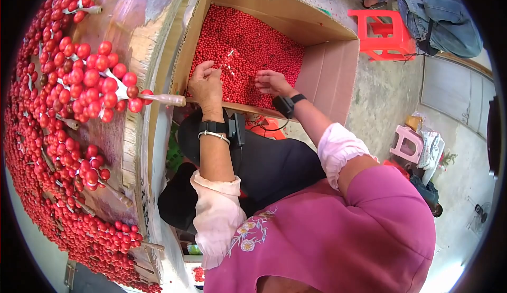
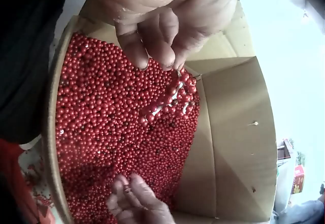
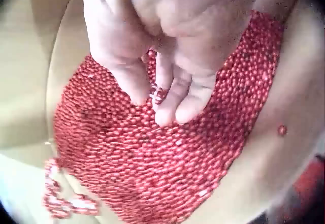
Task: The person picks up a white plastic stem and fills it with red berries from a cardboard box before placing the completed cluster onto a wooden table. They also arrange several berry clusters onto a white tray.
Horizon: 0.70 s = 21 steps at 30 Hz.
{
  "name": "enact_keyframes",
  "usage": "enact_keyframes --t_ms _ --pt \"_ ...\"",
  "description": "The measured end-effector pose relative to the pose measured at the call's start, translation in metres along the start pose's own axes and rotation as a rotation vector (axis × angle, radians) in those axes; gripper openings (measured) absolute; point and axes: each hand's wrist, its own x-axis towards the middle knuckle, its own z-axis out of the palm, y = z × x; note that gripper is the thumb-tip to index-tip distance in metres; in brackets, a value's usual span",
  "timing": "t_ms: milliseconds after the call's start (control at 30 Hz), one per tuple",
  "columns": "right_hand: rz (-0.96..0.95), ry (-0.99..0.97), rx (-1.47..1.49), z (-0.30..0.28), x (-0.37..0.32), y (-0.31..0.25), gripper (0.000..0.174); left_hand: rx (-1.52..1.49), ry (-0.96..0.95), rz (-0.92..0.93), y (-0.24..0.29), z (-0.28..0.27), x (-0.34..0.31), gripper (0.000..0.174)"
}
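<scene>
My left hand [image 1: 207,86] pinches the tip of a berry sprig [image 2: 175,99] between thumb and fingers, above the open cardboard box. The sprig has white stalks with red berries along them and hangs over the loose red berries [image 1: 253,39] spread across the box. Lower in the left wrist view is my right hand [image 2: 139,203], apart from the sprig and close over the berries. Its thumb and fingers curl toward each other, and a few small red berries [image 3: 158,96] show between them in the right wrist view. The palm partly hides these.
Berry clusters on cut stems [image 1: 87,84] are heaped on a worn wooden board [image 1: 137,55] to the left. The cardboard box [image 1: 330,71] has raised walls. Red stool [image 1: 383,34] and pink stool [image 1: 406,144] stand on the floor to the right.
</scene>
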Motion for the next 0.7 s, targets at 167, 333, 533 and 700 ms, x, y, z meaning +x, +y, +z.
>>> enact_keyframes --t_ms 167,333,533,700 --pt "-0.137 -0.363 0.549 0.003 -0.036 -0.050 0.028 -0.002 -0.094 -0.006 -0.001 0.004 -0.002 0.024" --pt "-0.299 -0.471 0.573 0.020 -0.061 -0.095 0.037 -0.045 -0.127 -0.022 0.005 0.004 -0.006 0.024" --pt "-0.299 -0.459 0.689 0.033 -0.062 -0.117 0.039 -0.070 -0.177 -0.014 0.010 0.003 -0.011 0.023" --pt "-0.415 -0.384 0.565 0.038 -0.054 -0.122 0.041 -0.075 -0.194 -0.011 0.010 0.001 -0.012 0.022"
